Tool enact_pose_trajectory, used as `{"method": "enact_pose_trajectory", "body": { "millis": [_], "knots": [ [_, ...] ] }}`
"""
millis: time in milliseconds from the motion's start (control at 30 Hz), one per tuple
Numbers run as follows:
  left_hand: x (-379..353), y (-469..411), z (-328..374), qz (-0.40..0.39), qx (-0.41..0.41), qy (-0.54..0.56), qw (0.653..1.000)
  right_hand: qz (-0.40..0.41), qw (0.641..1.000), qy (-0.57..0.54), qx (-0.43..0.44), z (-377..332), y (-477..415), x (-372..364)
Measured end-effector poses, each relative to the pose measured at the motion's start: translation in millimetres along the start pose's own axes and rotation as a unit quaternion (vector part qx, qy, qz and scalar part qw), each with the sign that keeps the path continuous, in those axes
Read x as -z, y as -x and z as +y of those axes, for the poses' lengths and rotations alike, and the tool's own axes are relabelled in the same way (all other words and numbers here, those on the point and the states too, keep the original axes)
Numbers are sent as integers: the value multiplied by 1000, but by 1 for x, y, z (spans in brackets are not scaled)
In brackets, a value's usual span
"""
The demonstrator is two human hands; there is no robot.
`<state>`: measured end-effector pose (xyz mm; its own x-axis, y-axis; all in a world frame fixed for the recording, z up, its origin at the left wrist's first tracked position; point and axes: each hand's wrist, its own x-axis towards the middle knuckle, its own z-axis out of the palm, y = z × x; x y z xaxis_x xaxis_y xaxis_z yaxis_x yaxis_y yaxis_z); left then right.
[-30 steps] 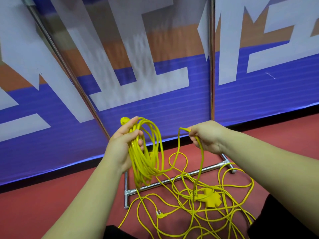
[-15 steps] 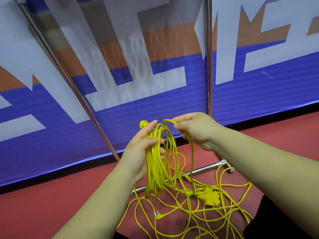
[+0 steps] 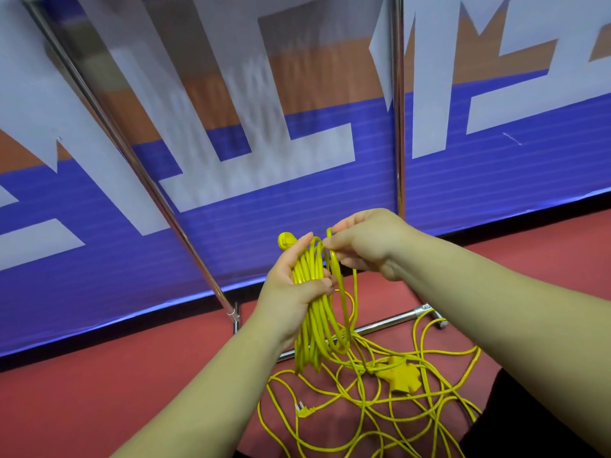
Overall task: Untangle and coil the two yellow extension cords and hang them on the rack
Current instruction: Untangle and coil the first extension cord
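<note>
while left hand [image 3: 291, 294] holds one coil [image 3: 314, 328], right hand [image 3: 365, 247] pinches one strand [image 3: 344, 309].

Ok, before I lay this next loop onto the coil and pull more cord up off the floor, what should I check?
1. Coil held firm: the left hand grips the coil, strands together. Ok.
2. Loop ready: the right hand pinches the loop at the coil's top. Ok.
3. Start end kept: the plug end sticks up above the left hand. Ok.
4. Slack feeds freely: the floor tangle crosses itself around the socket block. Not ok.
5. Two cords separated: cannot tell.
6. Hanging rail free: only uprights and base bar of the rack show. Cannot tell.
</note>
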<state>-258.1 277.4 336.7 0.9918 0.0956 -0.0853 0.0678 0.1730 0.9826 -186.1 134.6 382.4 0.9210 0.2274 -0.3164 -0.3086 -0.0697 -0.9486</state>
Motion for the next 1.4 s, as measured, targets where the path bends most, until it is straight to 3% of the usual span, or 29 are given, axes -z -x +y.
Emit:
{"method": "enact_pose_trajectory", "body": {
  "millis": [200,400,533,667,900,1033,1233,1300,1400],
  "knots": [
    [-9,-1,-2,-28,11,18,999,13,999,-33,-15,1,-8,1],
    [0,-10,13,44,3,78,996,12,997,-22,73,6,-11,10],
    [20,-14,39,93,-38,147,984,-47,993,96,58,28,-12,20],
    [38,-13,59,124,-83,168,974,-152,955,253,10,65,-10,5],
    [60,-7,75,154,-107,242,952,-189,900,387,74,124,-17,-29],
    [78,-6,76,167,-98,280,940,-172,930,314,85,126,-22,-31],
    [124,-6,81,193,-98,247,945,-124,983,112,73,89,-25,-33],
    [134,-5,81,184,-98,188,960,-103,990,63,68,72,-23,-30],
    [134,-1,72,171,-82,11,982,-104,991,11,89,50,-15,-30]
  ]
}}
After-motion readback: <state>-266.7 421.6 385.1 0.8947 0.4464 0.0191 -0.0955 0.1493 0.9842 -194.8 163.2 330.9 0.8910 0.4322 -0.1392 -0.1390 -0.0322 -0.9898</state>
